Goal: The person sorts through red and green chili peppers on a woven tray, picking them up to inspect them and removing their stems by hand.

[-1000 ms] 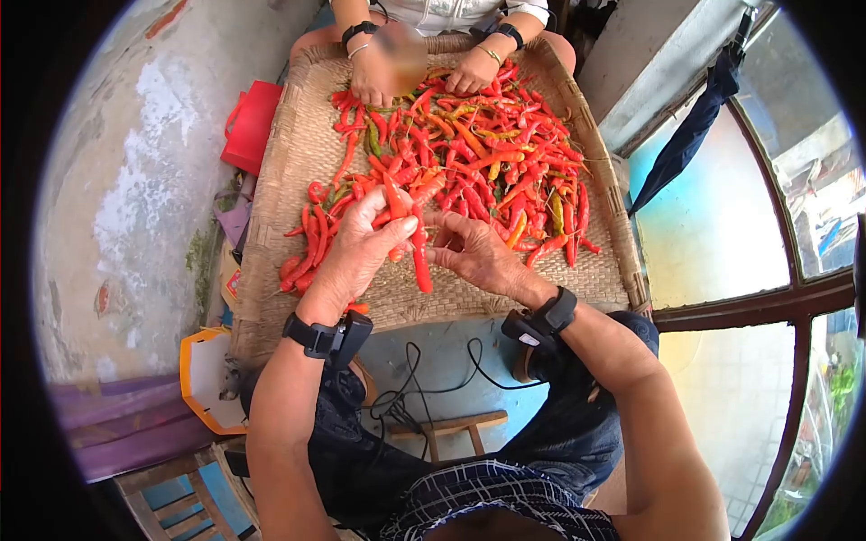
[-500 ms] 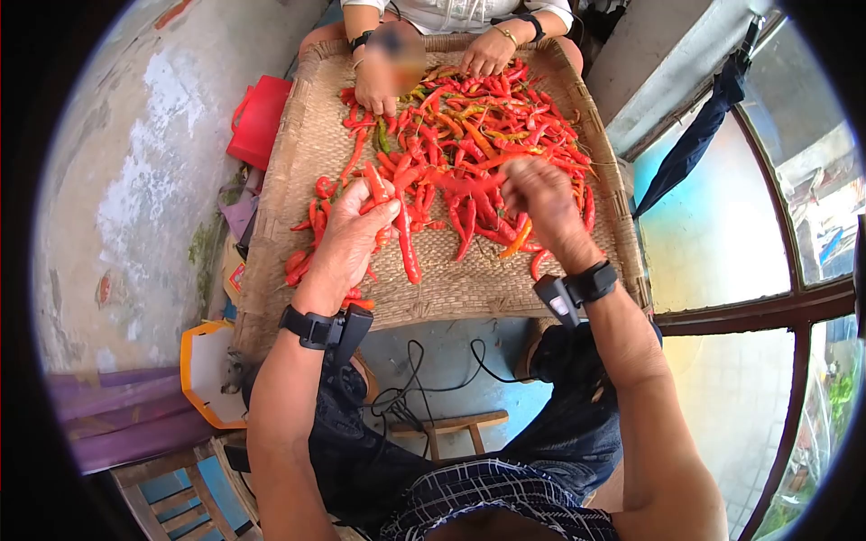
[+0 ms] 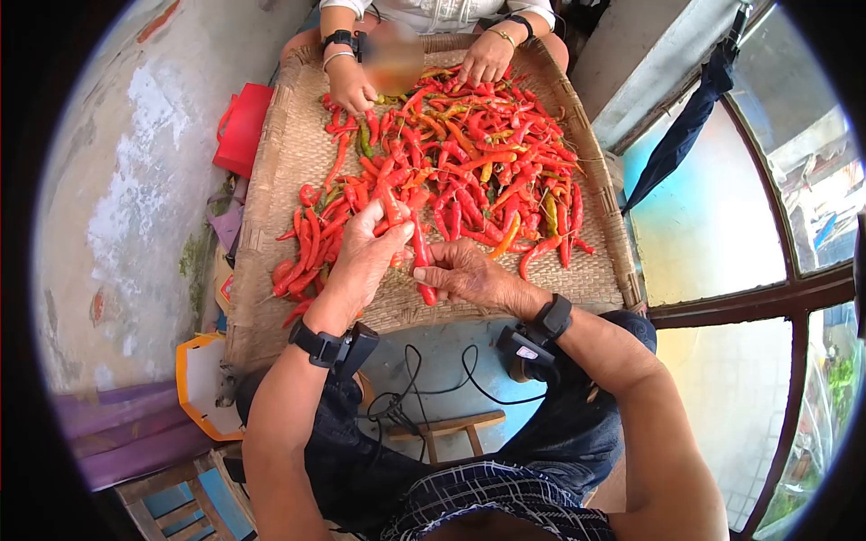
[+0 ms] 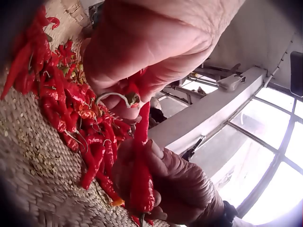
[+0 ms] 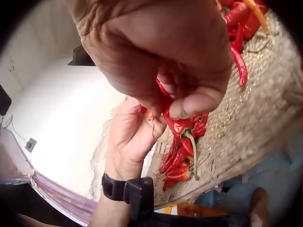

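My left hand (image 3: 359, 257) grips red chili peppers (image 3: 391, 206) between thumb and fingers, above the near left part of the woven tray (image 3: 433, 311). Close beside it, my right hand (image 3: 474, 272) pinches a long red chili pepper (image 4: 142, 184) that hangs with its stem end down. In the right wrist view, the green stem (image 5: 191, 146) of this pepper sticks out below the thumb and fingertips. Under and beyond both hands spreads a large heap of red chili peppers (image 3: 514, 171), a few of them orange or green. My left palm hides part of what it holds.
Across the tray sits another person, whose hands (image 3: 350, 87) reach into the far side of the heap. A red bag (image 3: 244, 131) stands by the left wall. A folded umbrella (image 3: 681, 135) hangs at the window. Cables (image 3: 406, 397) and a wooden stool (image 3: 451, 424) lie below.
My right hand swung out over the heap with a red chili pepper, then came back beside my left hand, where it now pinches a pepper. My left hand stayed nearly in place.
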Available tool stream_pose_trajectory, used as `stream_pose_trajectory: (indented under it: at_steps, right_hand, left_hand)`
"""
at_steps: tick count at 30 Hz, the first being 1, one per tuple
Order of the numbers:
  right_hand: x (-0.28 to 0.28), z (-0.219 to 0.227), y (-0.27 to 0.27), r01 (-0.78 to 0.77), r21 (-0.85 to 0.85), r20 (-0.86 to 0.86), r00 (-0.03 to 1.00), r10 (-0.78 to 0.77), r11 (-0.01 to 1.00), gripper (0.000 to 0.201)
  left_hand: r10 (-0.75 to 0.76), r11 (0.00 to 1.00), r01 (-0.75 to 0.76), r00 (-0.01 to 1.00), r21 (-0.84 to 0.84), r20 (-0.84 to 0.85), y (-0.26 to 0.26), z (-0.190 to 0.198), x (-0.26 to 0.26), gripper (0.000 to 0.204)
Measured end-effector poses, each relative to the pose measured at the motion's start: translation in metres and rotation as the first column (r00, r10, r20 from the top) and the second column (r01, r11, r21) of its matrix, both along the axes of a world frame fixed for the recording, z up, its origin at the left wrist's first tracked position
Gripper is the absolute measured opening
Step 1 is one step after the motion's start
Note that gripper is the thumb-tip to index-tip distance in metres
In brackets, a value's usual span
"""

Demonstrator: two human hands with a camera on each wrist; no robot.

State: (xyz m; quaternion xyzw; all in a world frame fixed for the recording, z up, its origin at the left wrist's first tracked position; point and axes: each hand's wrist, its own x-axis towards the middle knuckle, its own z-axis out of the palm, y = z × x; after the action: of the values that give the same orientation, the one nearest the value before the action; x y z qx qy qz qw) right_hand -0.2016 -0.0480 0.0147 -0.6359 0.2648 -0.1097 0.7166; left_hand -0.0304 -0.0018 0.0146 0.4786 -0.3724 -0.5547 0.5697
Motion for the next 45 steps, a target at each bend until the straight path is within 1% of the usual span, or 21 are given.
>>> stream_pose_trajectory:
  at_steps: [4,6,8,10,12,15,16,17,18,22,24,25,30,32,33,34,35,39,40,42,45]
  right_hand:
    - [-0.011,0.001,-0.020,-0.021,-0.054,-0.117,0.993,0.014,0.998,0.022]
    - [-0.018,0.008,-0.038,0.147,-0.205,-0.123,0.977,-0.175,0.968,0.020]
    - [-0.028,0.009,-0.063,0.386,0.195,0.212,0.881,-0.423,0.902,0.017]
    - [-0.029,0.018,-0.078,0.593,0.398,0.315,0.628,-0.711,0.700,0.016]
    - [-0.039,0.004,-0.081,0.555,0.318,0.261,0.728,-0.633,0.769,0.021]
    - [-0.025,0.010,-0.038,0.393,-0.102,0.025,0.919,-0.393,0.914,0.027]
    - [-0.020,0.002,-0.032,0.394,-0.100,0.025,0.919,-0.393,0.914,0.027]
    - [-0.016,-0.010,-0.029,0.219,-0.373,0.033,0.974,-0.223,0.901,0.028]
    - [-0.013,-0.013,-0.026,0.035,-0.615,-0.008,0.999,-0.051,0.788,0.029]
    - [-0.018,-0.008,-0.025,-0.095,-0.554,-0.155,0.988,0.010,0.827,0.026]
    - [-0.022,-0.005,-0.031,-0.303,-0.516,-0.305,0.939,0.159,0.801,0.021]
    - [-0.026,-0.007,-0.033,-0.368,-0.516,-0.360,0.913,0.194,0.773,0.022]
    - [-0.042,0.014,-0.055,-0.245,-0.469,-0.303,0.947,0.105,0.848,0.023]
    - [-0.046,0.017,-0.070,0.264,-0.158,-0.014,0.963,-0.270,0.951,0.026]
    - [-0.044,0.018,-0.074,0.267,-0.157,-0.011,0.962,-0.272,0.951,0.026]
    - [-0.042,0.018,-0.079,0.463,0.024,0.149,0.875,-0.461,0.886,0.029]
    - [-0.040,0.016,-0.081,0.599,0.232,0.263,0.720,-0.642,0.767,0.033]
    - [-0.036,0.002,-0.063,0.491,0.096,0.067,0.865,-0.498,0.866,0.036]
    - [-0.033,0.004,-0.056,0.494,0.097,0.066,0.863,-0.501,0.864,0.036]
    - [-0.027,0.007,-0.048,0.293,-0.075,0.007,0.956,-0.293,0.953,0.037]
    - [-0.023,-0.001,-0.047,0.219,-0.121,-0.037,0.974,-0.224,0.968,0.035]
  left_hand:
    - [0.122,0.992,-0.124,0.989,0.029,0.079,0.000,0.000,0.008,0.016]
    - [0.103,0.994,-0.104,0.994,0.030,0.031,-0.002,-0.001,0.014,0.019]
    - [0.128,0.991,-0.129,0.992,0.025,0.016,-0.002,0.001,0.010,0.022]
    - [0.035,0.995,-0.030,0.998,0.097,-0.044,0.002,0.009,0.007,0.025]
    - [-0.017,0.995,0.021,0.999,0.095,-0.040,0.003,0.008,0.003,0.026]
    - [-0.111,0.988,0.115,0.993,0.107,-0.039,0.004,0.005,-0.003,0.027]
    - [-0.153,0.981,0.157,0.987,0.118,-0.045,0.004,0.003,-0.006,0.027]
    - [-0.161,0.976,0.163,0.987,0.142,-0.026,0.004,0.001,-0.009,0.026]
    - [-0.161,0.976,0.163,0.987,0.143,-0.027,0.004,0.000,-0.009,0.026]
    - [-0.232,0.952,0.219,0.972,0.216,0.039,0.008,0.002,-0.007,0.028]
    - [-0.194,0.980,0.142,0.859,0.143,0.475,0.006,-0.002,0.002,0.031]
    - [-0.125,0.992,0.092,0.835,0.088,0.536,0.003,-0.003,0.009,0.033]
    - [-0.004,0.996,-0.049,0.796,0.072,0.605,-0.005,-0.002,0.033,0.027]
    - [0.021,0.998,-0.058,0.775,0.038,0.631,-0.008,-0.019,0.033,0.026]
    - [0.093,0.995,-0.035,0.636,-0.092,0.766,-0.011,-0.023,0.028,0.024]
    - [0.180,0.977,0.017,0.475,-0.214,0.861,-0.013,-0.025,0.025,0.023]
    - [0.145,0.984,0.031,0.434,-0.175,0.889,-0.017,-0.028,0.022,0.022]
    - [0.244,0.941,0.147,0.327,-0.304,0.913,-0.024,-0.046,0.019,0.032]
    - [0.149,0.968,0.155,0.278,-0.197,0.949,-0.022,-0.045,0.018,0.039]
    - [-0.050,0.988,0.151,0.176,0.023,0.983,-0.019,-0.043,0.015,0.055]
    - [-0.104,0.986,0.146,0.179,0.078,0.978,-0.016,-0.037,0.012,0.055]
